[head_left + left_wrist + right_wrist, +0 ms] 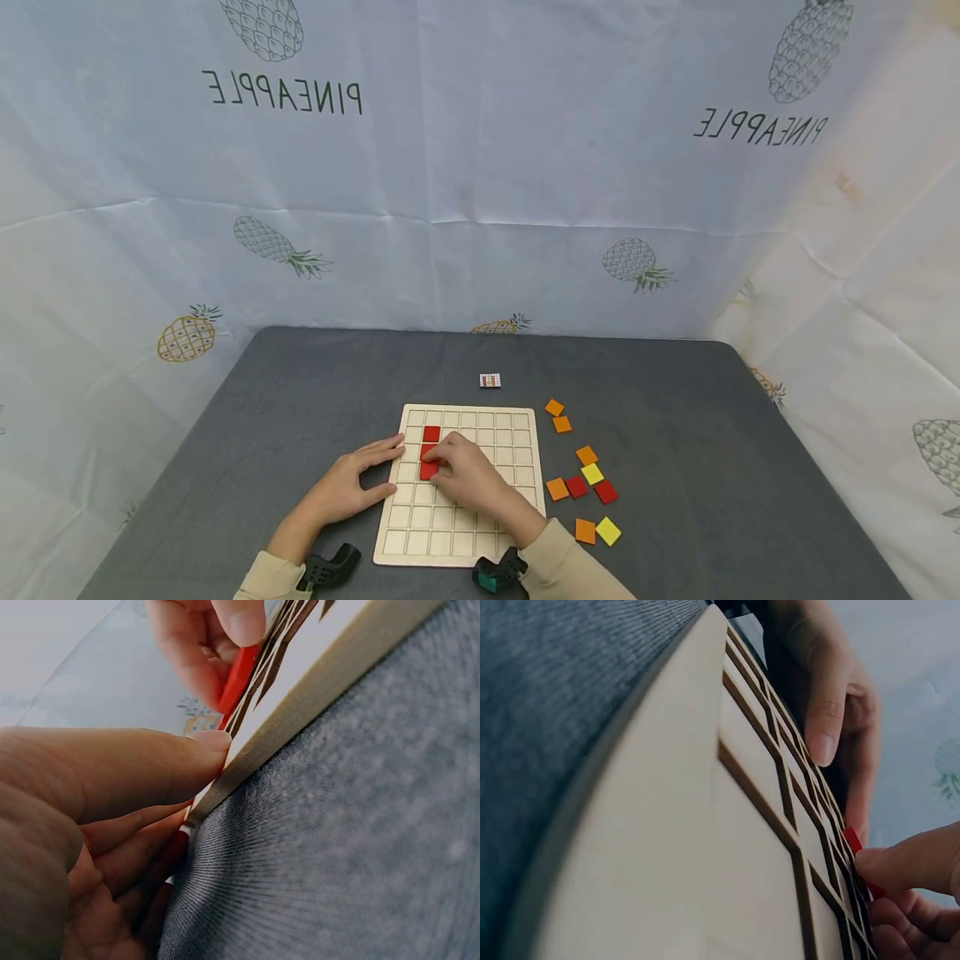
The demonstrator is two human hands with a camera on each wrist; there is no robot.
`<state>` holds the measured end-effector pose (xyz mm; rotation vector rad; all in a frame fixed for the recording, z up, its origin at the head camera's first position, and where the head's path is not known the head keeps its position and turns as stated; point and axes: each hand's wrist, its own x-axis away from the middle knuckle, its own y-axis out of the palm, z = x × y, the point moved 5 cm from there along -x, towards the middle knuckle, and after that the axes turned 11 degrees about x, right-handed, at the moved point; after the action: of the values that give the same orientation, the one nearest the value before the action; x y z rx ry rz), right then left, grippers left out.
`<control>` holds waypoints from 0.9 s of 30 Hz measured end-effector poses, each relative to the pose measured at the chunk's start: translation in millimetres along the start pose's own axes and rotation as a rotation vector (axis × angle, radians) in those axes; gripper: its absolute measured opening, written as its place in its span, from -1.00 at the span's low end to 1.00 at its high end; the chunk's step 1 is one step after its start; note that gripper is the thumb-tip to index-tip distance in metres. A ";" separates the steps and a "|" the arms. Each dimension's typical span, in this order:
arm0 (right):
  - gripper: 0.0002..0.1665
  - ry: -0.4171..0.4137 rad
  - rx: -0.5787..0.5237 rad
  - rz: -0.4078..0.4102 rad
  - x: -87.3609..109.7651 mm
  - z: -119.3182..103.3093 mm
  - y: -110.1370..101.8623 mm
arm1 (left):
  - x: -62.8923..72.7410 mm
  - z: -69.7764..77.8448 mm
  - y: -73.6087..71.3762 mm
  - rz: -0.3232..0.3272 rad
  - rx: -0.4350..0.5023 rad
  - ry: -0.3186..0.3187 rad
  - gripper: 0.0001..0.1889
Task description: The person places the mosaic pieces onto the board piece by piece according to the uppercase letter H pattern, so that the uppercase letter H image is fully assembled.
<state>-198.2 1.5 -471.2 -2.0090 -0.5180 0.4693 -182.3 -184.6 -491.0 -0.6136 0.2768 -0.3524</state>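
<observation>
A pale wooden grid board [407, 542] lies on the grey table. Three red tiles stand in a column on its upper left part: a far tile [431, 433], a middle tile [427, 451] partly under fingers, and a near tile [428, 471]. My right hand [468, 475] reaches over the board and pinches a red tile, the near one as far as I can tell. In the left wrist view that red tile [238, 679] is at the fingertips, partly hidden. My left hand [347, 485] touches the board's left edge with extended fingers and thumb.
Right of the board lie loose tiles: several orange ones [586, 532], two yellow ones [608, 531] and two red ones [606, 492]. A small patterned card [490, 381] lies beyond the board's far edge. A pineapple-print cloth [450, 167] hangs behind the table.
</observation>
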 end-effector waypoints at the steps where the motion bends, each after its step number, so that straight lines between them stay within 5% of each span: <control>1: -0.71 -0.002 0.012 0.000 -0.7 -0.6 1.0 | 0.2 0.5 0.0 -0.003 -0.001 0.004 -0.46; 16: -0.66 -0.001 0.033 -0.001 3.0 -3.0 2.4 | 0.2 1.8 -0.4 0.006 -0.008 0.011 -0.47; 27: -0.60 0.012 -0.101 0.049 33.0 18.1 -39.1 | -1.6 -1.4 0.1 -0.010 0.000 -0.022 -0.44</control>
<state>-186.5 49.3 -448.5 -2.1241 -0.4941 0.4686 -184.2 -184.6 -491.9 -0.6184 0.2529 -0.3555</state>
